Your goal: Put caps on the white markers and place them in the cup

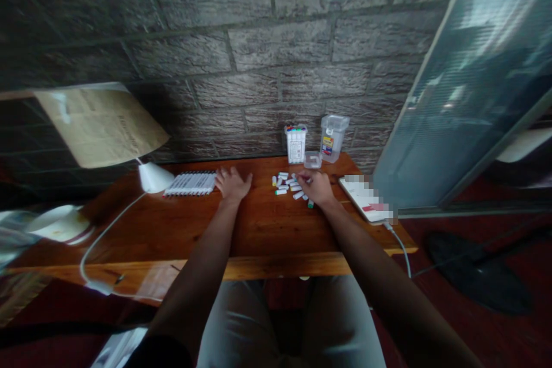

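My left hand (233, 185) lies flat on the wooden table with its fingers spread. Its fingertips touch or nearly touch the right end of a row of white markers (190, 183) laid side by side. Over a loose pile of short white pieces with coloured ends, which look like marker caps (282, 190), my right hand (317, 187) has thumb and fingers drawn together. Whatever is between those fingers is too small to make out. Behind the pile stands a clear case packed with upright markers (295, 146), beside a small clear plastic lid or box (313, 160).
A tall clear plastic container (333, 138) stands at the back right of the table (267, 236). To the right lies a white device (362, 198) with a cable. At left are a lamp (103, 123), its cord and a white bowl (62, 223). A brick wall rises behind.
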Demonstrator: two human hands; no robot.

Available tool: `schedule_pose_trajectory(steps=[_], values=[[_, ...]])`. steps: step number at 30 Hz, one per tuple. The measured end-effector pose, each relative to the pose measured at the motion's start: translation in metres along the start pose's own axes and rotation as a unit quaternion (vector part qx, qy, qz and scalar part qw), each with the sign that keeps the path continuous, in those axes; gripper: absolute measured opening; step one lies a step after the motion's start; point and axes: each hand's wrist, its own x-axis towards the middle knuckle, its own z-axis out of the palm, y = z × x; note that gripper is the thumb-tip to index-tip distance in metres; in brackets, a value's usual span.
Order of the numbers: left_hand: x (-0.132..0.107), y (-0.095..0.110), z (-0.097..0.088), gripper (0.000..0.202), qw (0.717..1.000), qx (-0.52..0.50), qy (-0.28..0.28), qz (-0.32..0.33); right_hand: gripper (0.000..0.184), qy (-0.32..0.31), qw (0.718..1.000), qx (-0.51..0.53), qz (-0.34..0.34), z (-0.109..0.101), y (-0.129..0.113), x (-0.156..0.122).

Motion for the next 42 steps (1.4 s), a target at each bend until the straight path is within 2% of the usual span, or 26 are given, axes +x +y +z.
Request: schedule_pose_trajectory(steps=[2, 7, 12, 16, 22, 25, 28, 31, 36, 38, 42], values=[[0.006, -0.006, 0.001, 0.083, 0.999, 0.02, -0.019, -0.046, 0.022, 0.0, 1.0, 0.001, 0.006, 0.001, -0.001, 0.0], [0.006, -0.005, 0.003, 0.074, 0.998, 0.04, -0.024, -0.039, 0.023, -0.012, 1.0, -0.004, 0.029, -0.001, -0.005, 0.001], [0.004, -0.007, -0.005, 0.055, 0.997, 0.051, -0.027, -0.056, 0.023, -0.012, 0.999, -0.009, 0.037, -0.005, -0.008, 0.0], [0.002, -0.004, -0.01, 0.041, 0.997, 0.054, -0.043, -0.02, 0.021, -0.002, 0.999, -0.001, 0.04, -0.003, -0.006, -0.001], [-0.009, 0.016, -0.004, 0.034, 0.995, 0.025, -0.062, 0.079, 0.02, 0.012, 0.999, -0.001, 0.051, 0.002, -0.003, -0.001], [-0.009, 0.017, -0.002, 0.035, 0.994, 0.006, -0.079, 0.076, 0.02, 0.001, 1.0, 0.001, 0.024, 0.004, -0.004, -0.001], [-0.006, 0.013, -0.004, 0.038, 0.992, -0.018, -0.115, 0.052, 0.019, 0.0, 1.0, 0.011, 0.0, 0.006, -0.003, -0.001], [-0.006, 0.013, -0.006, 0.036, 0.987, -0.044, -0.142, 0.063, 0.019, 0.012, 1.0, 0.019, -0.004, 0.008, -0.001, -0.002], [-0.011, 0.025, 0.001, 0.033, 0.978, -0.124, -0.106, 0.13, 0.02, 0.008, 0.999, 0.043, -0.025, 0.012, -0.002, -0.002], [-0.013, 0.029, 0.007, 0.032, 0.963, -0.187, -0.096, 0.169, 0.02, 0.009, 0.998, 0.061, -0.03, 0.013, -0.002, -0.002], [-0.014, 0.029, 0.018, 0.028, 0.924, -0.312, -0.131, 0.18, 0.02, 0.015, 0.996, 0.085, -0.026, 0.013, 0.002, -0.002]])
